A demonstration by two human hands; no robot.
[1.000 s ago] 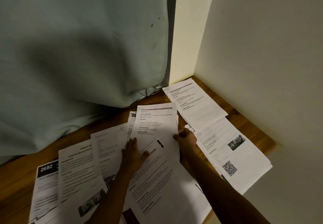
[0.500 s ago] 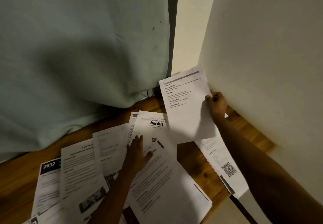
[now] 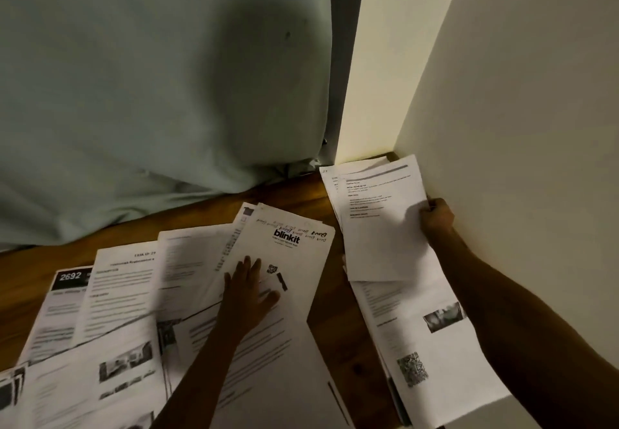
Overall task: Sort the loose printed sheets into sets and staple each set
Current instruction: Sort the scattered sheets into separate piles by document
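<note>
Wooden worktop [image 3: 207,214] shows in strips between the loose printed sheets [image 3: 187,261] spread across it. My left hand [image 3: 248,291] lies flat, fingers straight and a little spread, on the blinkit sheet [image 3: 294,254], which tops the fanned pages in the middle. My right hand [image 3: 435,217] pinches the right edge of a text sheet [image 3: 385,227], fingers curled round the paper, close to the cream wall [image 3: 519,127]. That sheet sits over the far end of the right-hand pile [image 3: 435,345], near the corner; I cannot tell whether it lies flat on the pile or is lifted a little. Lower in that pile a page shows a small photo and a QR code [image 3: 412,368]. The pile lies apart from the middle spread, with bare wood between. On my left, overlapping pages run toward me, among them the 2692 page [image 3: 63,301] with its black header, and others with dark photos. A grey-green curtain [image 3: 150,93] hangs behind, its hem on the worktop's far edge.
</note>
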